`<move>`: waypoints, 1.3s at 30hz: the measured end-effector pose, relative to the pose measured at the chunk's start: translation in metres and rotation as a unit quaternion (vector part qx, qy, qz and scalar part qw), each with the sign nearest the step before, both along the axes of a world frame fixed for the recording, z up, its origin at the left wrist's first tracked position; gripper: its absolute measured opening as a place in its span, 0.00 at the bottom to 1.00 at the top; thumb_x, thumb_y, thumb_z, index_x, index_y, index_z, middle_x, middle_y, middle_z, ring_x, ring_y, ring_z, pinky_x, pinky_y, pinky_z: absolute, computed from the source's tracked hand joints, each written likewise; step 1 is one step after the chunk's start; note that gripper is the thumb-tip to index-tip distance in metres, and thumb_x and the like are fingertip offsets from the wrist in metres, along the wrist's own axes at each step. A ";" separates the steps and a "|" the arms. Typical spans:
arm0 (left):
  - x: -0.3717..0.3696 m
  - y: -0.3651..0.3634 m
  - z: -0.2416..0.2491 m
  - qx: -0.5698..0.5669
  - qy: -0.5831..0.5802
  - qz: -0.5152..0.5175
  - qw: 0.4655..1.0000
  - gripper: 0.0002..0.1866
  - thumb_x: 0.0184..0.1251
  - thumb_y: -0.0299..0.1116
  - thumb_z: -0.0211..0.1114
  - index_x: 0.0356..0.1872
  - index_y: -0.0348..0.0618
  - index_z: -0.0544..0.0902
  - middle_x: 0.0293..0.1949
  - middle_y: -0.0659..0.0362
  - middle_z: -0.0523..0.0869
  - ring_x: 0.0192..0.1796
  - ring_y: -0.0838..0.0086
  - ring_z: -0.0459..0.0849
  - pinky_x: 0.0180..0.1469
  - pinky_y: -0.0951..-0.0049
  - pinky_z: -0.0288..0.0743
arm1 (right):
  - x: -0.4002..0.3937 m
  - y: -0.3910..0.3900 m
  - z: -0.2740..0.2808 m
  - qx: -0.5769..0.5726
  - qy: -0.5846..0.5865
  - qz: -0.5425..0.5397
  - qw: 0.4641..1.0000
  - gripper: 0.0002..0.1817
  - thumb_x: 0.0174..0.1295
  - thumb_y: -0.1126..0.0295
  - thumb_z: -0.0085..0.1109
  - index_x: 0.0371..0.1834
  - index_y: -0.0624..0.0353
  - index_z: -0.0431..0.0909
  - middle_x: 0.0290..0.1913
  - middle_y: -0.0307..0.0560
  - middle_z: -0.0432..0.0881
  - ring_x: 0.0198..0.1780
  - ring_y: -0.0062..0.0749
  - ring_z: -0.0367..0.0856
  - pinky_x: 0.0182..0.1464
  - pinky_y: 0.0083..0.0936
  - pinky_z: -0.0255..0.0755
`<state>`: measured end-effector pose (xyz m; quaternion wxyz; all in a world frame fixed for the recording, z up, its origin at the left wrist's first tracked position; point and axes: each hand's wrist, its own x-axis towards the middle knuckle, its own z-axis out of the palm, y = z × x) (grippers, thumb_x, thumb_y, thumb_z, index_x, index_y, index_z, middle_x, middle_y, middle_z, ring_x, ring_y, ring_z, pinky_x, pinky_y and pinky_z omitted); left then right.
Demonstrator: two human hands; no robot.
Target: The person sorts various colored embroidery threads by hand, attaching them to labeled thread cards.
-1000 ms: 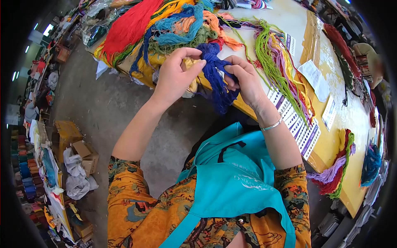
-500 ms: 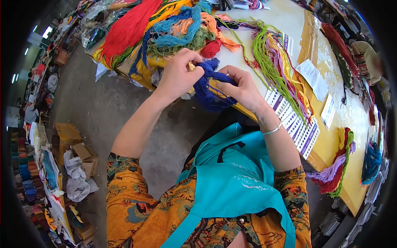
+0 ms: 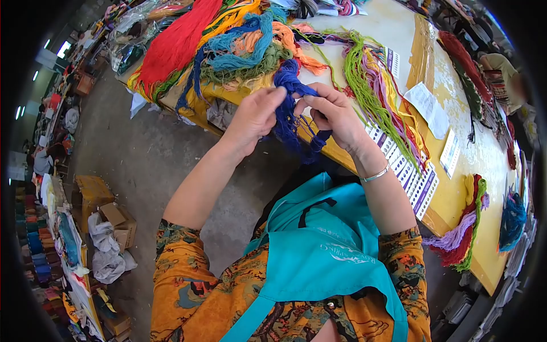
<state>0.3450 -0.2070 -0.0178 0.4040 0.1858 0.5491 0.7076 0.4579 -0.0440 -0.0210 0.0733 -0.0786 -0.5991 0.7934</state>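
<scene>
A tangled skein of dark blue yarn (image 3: pixel 289 122) hangs between my hands at the table's near edge. My left hand (image 3: pixel 259 114) pinches its left side, thumb against fingertips. On the other side, my right hand (image 3: pixel 331 111) has its fingers curled round strands of the same skein. Loose blue loops droop below both hands. Behind them on the table lie teal yarn (image 3: pixel 250 48), olive green yarn (image 3: pixel 248 67) and peach yarn (image 3: pixel 288 40).
Red yarn (image 3: pixel 176 48) covers the table's left end. Lime green yarn (image 3: pixel 362 85) lies over printed cards (image 3: pixel 419 194) at the right. A white paper (image 3: pixel 427 108) rests beyond. Cardboard boxes (image 3: pixel 119 222) stand on the floor at left.
My left hand has moved slightly down and toward me. The blue skein's upper part has risen over the table edge, and its loops now hang more stretched out toward the lower right.
</scene>
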 end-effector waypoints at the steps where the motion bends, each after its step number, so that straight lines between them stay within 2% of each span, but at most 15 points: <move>1: 0.000 0.003 -0.001 -0.024 0.036 -0.022 0.999 0.15 0.67 0.45 0.66 0.39 0.45 0.77 0.21 0.72 0.71 0.18 0.90 0.61 0.17 0.83 0.48 | 0.000 -0.001 -0.002 0.009 0.008 -0.006 1.000 0.09 0.69 0.69 0.53 0.46 0.58 0.81 0.28 0.35 0.80 0.20 0.09 0.59 0.21 0.10 0.49; 4: -0.001 0.004 0.003 -0.064 0.092 -0.048 0.993 0.11 0.66 0.39 0.68 0.39 0.42 0.80 0.26 0.70 0.77 0.23 0.90 0.67 0.22 0.85 0.57 | 0.004 0.000 -0.002 0.011 -0.014 -0.039 0.999 0.09 0.67 0.69 0.55 0.42 0.59 0.83 0.29 0.33 0.81 0.22 0.09 0.64 0.23 0.12 0.55; 6: -0.005 0.005 0.007 -0.058 0.149 -0.049 0.986 0.07 0.69 0.36 0.64 0.41 0.45 0.81 0.26 0.73 0.75 0.18 0.93 0.60 0.18 0.85 0.48 | 0.003 0.010 -0.009 -0.002 -0.030 -0.067 0.997 0.09 0.66 0.69 0.55 0.39 0.60 0.83 0.27 0.33 0.79 0.23 0.10 0.66 0.24 0.13 0.58; 11: -0.010 -0.006 0.020 -0.079 0.141 -0.085 0.983 0.07 0.71 0.35 0.61 0.43 0.44 0.80 0.27 0.72 0.76 0.18 0.93 0.59 0.18 0.88 0.48 | 0.005 0.012 -0.001 -0.003 -0.046 -0.079 0.996 0.09 0.65 0.71 0.52 0.38 0.61 0.83 0.21 0.33 0.74 0.22 0.13 0.67 0.24 0.14 0.59; 17: -0.028 -0.020 0.025 -0.092 0.120 -0.124 0.981 0.08 0.72 0.36 0.58 0.44 0.45 0.80 0.26 0.72 0.74 0.18 0.94 0.59 0.17 0.89 0.47 | 0.001 0.016 0.007 0.025 -0.063 -0.043 0.997 0.11 0.65 0.70 0.50 0.36 0.62 0.83 0.21 0.34 0.73 0.21 0.13 0.62 0.24 0.14 0.56; 19: -0.032 -0.023 0.025 -0.109 0.123 -0.120 0.979 0.08 0.72 0.37 0.59 0.42 0.45 0.80 0.24 0.72 0.73 0.18 0.93 0.58 0.18 0.89 0.46 | 0.000 0.015 0.009 0.058 -0.069 -0.027 0.996 0.11 0.65 0.68 0.51 0.38 0.62 0.82 0.22 0.32 0.73 0.18 0.10 0.52 0.21 0.13 0.46; 22: -0.036 -0.034 0.037 -0.124 0.151 -0.123 0.973 0.07 0.72 0.36 0.59 0.41 0.45 0.80 0.23 0.73 0.71 0.19 0.93 0.59 0.18 0.89 0.45 | 0.003 0.022 0.019 0.129 -0.101 0.028 0.986 0.09 0.64 0.68 0.55 0.37 0.61 0.82 0.22 0.29 0.71 0.20 0.10 0.56 0.23 0.14 0.48; 25: -0.057 -0.052 0.023 -0.144 0.248 -0.111 0.951 0.07 0.71 0.34 0.57 0.42 0.45 0.80 0.24 0.74 0.72 0.24 0.93 0.64 0.23 0.87 0.52 | 0.004 0.020 0.020 0.261 -0.041 0.074 0.962 0.08 0.62 0.68 0.61 0.35 0.62 0.83 0.22 0.27 0.69 0.24 0.11 0.60 0.26 0.16 0.52; 26: -0.062 -0.059 0.019 -0.156 0.300 -0.095 0.936 0.07 0.70 0.33 0.57 0.42 0.45 0.80 0.25 0.74 0.73 0.26 0.92 0.65 0.25 0.87 0.55 | 0.001 0.026 0.018 0.304 -0.082 0.087 0.945 0.08 0.61 0.68 0.64 0.34 0.63 0.83 0.22 0.27 0.69 0.27 0.12 0.62 0.29 0.18 0.56; 27: -0.062 -0.066 0.017 -0.152 0.296 -0.040 0.942 0.08 0.69 0.30 0.57 0.40 0.38 0.81 0.27 0.69 0.77 0.32 0.86 0.72 0.35 0.83 0.65 | -0.003 0.031 0.012 0.304 -0.076 0.073 0.947 0.08 0.62 0.68 0.64 0.34 0.63 0.84 0.22 0.28 0.70 0.27 0.12 0.62 0.29 0.18 0.57; 30: -0.087 -0.105 -0.001 -0.238 0.319 -0.062 0.915 0.07 0.69 0.29 0.56 0.39 0.37 0.81 0.31 0.67 0.81 0.35 0.85 0.75 0.40 0.82 0.68 | -0.008 0.033 0.012 0.313 -0.088 0.082 0.942 0.10 0.64 0.67 0.64 0.36 0.64 0.84 0.24 0.30 0.74 0.29 0.13 0.65 0.32 0.18 0.61; 31: -0.083 -0.109 -0.004 -0.208 0.329 -0.052 0.920 0.07 0.69 0.29 0.57 0.38 0.37 0.80 0.32 0.67 0.82 0.36 0.84 0.76 0.42 0.81 0.69 | -0.012 0.029 0.010 0.337 -0.088 0.096 0.932 0.10 0.64 0.66 0.63 0.36 0.64 0.84 0.25 0.31 0.75 0.29 0.14 0.66 0.32 0.19 0.62; 36: -0.101 -0.159 -0.036 -0.215 0.316 0.009 0.924 0.07 0.69 0.29 0.56 0.37 0.37 0.80 0.32 0.66 0.82 0.37 0.83 0.76 0.43 0.80 0.69 | -0.027 0.023 -0.003 0.385 -0.055 0.128 0.912 0.11 0.66 0.66 0.62 0.37 0.65 0.83 0.25 0.32 0.76 0.29 0.15 0.66 0.32 0.20 0.63; 38: -0.109 -0.180 -0.053 -0.246 0.372 0.000 0.895 0.08 0.68 0.28 0.56 0.39 0.36 0.81 0.31 0.65 0.82 0.37 0.83 0.77 0.42 0.78 0.70 | -0.030 0.021 -0.007 0.408 -0.037 0.145 0.900 0.10 0.65 0.67 0.61 0.37 0.64 0.84 0.24 0.33 0.76 0.28 0.15 0.67 0.32 0.20 0.63; 39: -0.114 -0.195 -0.055 -0.281 0.457 0.056 0.842 0.08 0.66 0.28 0.57 0.41 0.35 0.81 0.31 0.64 0.83 0.35 0.81 0.78 0.40 0.76 0.71 | -0.029 0.025 -0.002 0.397 -0.089 0.099 0.908 0.09 0.64 0.68 0.60 0.37 0.64 0.84 0.23 0.33 0.75 0.27 0.15 0.67 0.31 0.20 0.63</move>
